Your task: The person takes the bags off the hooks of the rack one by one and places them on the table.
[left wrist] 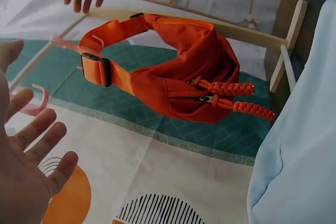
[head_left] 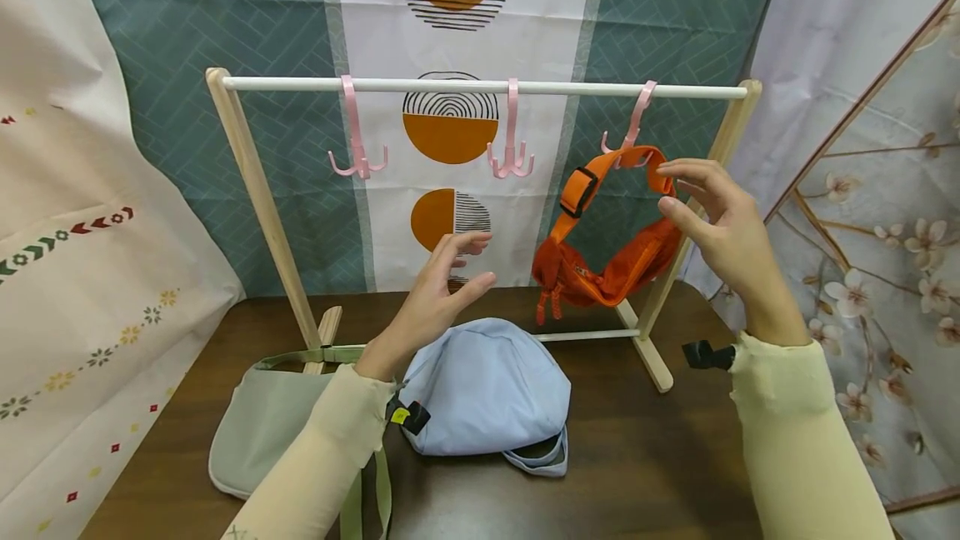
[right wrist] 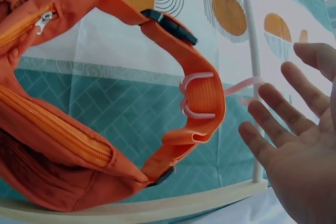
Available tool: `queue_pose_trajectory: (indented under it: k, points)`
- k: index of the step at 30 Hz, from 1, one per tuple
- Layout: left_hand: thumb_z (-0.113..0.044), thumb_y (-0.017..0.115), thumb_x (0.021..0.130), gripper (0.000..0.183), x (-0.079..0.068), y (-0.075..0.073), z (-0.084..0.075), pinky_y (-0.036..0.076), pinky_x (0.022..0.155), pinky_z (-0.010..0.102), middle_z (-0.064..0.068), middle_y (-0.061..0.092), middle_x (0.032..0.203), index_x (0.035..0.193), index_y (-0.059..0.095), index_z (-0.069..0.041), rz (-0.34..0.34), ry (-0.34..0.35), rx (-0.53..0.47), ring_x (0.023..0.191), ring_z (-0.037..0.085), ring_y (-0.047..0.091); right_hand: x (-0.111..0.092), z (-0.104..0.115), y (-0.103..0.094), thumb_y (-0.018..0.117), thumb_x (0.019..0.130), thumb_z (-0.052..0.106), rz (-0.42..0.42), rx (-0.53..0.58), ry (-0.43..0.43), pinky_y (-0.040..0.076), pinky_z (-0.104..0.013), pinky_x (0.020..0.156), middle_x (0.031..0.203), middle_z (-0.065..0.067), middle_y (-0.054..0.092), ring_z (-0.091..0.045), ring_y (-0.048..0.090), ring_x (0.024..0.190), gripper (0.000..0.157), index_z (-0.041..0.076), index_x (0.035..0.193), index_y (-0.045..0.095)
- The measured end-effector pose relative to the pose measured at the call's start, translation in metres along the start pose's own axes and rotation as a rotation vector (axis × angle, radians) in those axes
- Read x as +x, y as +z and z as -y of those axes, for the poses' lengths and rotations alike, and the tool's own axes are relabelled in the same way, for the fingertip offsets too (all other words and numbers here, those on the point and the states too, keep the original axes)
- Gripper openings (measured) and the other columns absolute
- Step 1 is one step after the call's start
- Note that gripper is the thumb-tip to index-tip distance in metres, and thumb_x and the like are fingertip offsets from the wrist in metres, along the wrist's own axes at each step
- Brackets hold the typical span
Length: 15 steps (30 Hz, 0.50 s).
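Observation:
An orange waist bag (head_left: 622, 265) hangs by its strap from the right pink hook (head_left: 636, 119) on the white rail; in the right wrist view two prongs pass over the strap (right wrist: 202, 95). My right hand (head_left: 723, 227) is beside the strap, fingers relaxed and apart from it in the right wrist view (right wrist: 294, 129). Over the table, left of the bag, my left hand (head_left: 442, 290) is held up with spread fingers and nothing in it. Below it lies a light blue bag (head_left: 491, 390). A sage green bag (head_left: 262, 423) is near my left forearm.
The wooden rack (head_left: 258, 198) stands on the brown table (head_left: 622, 457). Two more pink hooks hang from its rail, one at left (head_left: 356, 136) and one in the middle (head_left: 512, 136). Patterned cloth (head_left: 217, 15) covers the back; a floral curtain (head_left: 885, 273) is at right.

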<state>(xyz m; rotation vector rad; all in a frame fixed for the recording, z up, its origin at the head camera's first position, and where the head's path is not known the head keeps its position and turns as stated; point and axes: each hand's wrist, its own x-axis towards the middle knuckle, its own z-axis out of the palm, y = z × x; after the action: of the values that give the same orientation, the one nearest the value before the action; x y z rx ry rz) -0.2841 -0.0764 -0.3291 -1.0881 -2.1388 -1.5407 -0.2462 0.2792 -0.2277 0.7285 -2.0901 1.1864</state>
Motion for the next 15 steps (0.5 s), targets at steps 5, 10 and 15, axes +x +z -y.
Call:
queue_pose_trajectory:
  k: [5, 10, 15]
  points:
    - [-0.039, 0.064, 0.103, 0.056, 0.007, 0.001, -0.002, 0.043, 0.103, 0.046, -0.002, 0.048, 0.143, 0.155, 0.046, -0.025, 0.017, -0.009, 0.032, 0.133, 0.019, 0.045, 0.018, -0.003, -0.003, 0.067, 0.097, -0.004, -0.074, 0.01, -0.007, 0.032, -0.035, 0.121, 0.136, 0.0, 0.058, -0.019, 0.047, 0.134, 0.041, -0.001, 0.138, 0.063]
    - [-0.037, 0.064, 0.104, 0.053, 0.015, 0.008, -0.004, 0.05, 0.097, 0.044, -0.003, 0.048, 0.146, 0.154, 0.048, -0.026, 0.036, 0.055, 0.082, 0.134, 0.014, 0.045, 0.036, -0.002, -0.004, 0.068, 0.097, 0.001, -0.116, 0.056, -0.005, 0.024, -0.039, 0.125, 0.139, -0.002, 0.058, -0.021, 0.044, 0.141, 0.041, 0.003, 0.137, 0.064]
    - [-0.034, 0.063, 0.105, 0.055, 0.023, 0.018, -0.005, 0.042, 0.111, 0.046, -0.001, 0.047, 0.146, 0.157, 0.046, -0.026, 0.077, 0.088, 0.134, 0.135, 0.014, 0.044, 0.052, 0.0, -0.004, 0.069, 0.097, 0.002, -0.112, 0.045, 0.008, 0.023, -0.033, 0.125, 0.142, -0.005, 0.056, -0.02, 0.043, 0.142, 0.041, 0.003, 0.138, 0.064]
